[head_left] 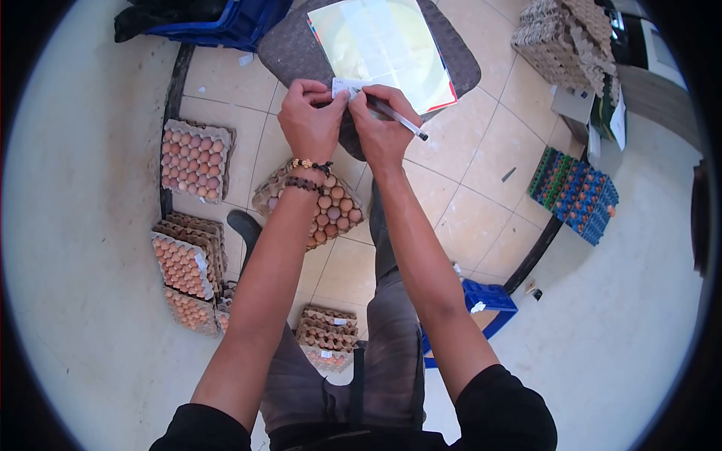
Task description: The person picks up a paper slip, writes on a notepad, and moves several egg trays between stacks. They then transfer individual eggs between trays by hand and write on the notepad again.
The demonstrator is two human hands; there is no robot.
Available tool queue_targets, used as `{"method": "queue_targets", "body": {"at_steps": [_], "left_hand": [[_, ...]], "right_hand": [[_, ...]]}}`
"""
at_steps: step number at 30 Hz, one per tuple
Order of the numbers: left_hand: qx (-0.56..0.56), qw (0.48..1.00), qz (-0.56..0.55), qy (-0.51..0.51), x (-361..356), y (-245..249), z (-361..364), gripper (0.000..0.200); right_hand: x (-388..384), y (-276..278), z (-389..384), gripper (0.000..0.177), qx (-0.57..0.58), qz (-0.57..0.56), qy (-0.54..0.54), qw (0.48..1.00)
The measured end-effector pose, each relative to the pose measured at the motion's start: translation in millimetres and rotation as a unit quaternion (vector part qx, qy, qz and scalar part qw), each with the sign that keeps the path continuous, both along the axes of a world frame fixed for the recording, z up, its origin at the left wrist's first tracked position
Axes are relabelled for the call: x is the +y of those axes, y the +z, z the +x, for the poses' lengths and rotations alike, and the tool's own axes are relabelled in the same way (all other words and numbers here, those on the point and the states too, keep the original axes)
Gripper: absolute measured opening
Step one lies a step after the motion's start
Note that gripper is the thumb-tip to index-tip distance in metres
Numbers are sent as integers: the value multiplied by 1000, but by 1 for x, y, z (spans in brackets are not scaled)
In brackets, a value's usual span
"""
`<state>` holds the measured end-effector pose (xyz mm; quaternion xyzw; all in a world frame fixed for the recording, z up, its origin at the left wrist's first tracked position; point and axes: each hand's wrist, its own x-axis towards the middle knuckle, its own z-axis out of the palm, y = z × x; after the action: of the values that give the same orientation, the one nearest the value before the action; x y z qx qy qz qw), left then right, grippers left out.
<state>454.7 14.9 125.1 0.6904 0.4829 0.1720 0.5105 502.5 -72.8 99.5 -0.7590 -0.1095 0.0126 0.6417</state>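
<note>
My left hand [308, 126] is closed, thumb and fingers pinching a small white paper label [344, 84] with faint writing on it. Close beside it, my right hand [382, 134] grips a pen [402, 120] with a dark end, which slants down to the right across the fingers. The right fingertips also meet the label's edge. Both hands are over the front part of a dark seat [289, 52], where a pale yellow sheet or booklet [398, 60] lies. Below my left wrist, a carton tray of brown eggs [342, 214] rests on the floor, partly hidden by my forearm.
Egg trays [194, 161] and stacked trays [184, 263] line the left wall; another stack [329, 334] sits between my legs. Blue egg trays [575, 192] and empty carton trays [560, 45] are at right. Blue crates [241, 26] stand upper left and lower right.
</note>
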Motion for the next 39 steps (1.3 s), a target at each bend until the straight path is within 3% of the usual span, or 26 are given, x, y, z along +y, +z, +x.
{"method": "queue_targets", "body": {"at_steps": [29,39], "left_hand": [[-22,1000,-16,13,4,-12,-3,37],[-11,1000,-26,-6,7,-8,-2,38]], "right_hand": [[3,-2,2,14,-132,-68,15,989],[4,1,2,13,-125,-77,13,989]]}}
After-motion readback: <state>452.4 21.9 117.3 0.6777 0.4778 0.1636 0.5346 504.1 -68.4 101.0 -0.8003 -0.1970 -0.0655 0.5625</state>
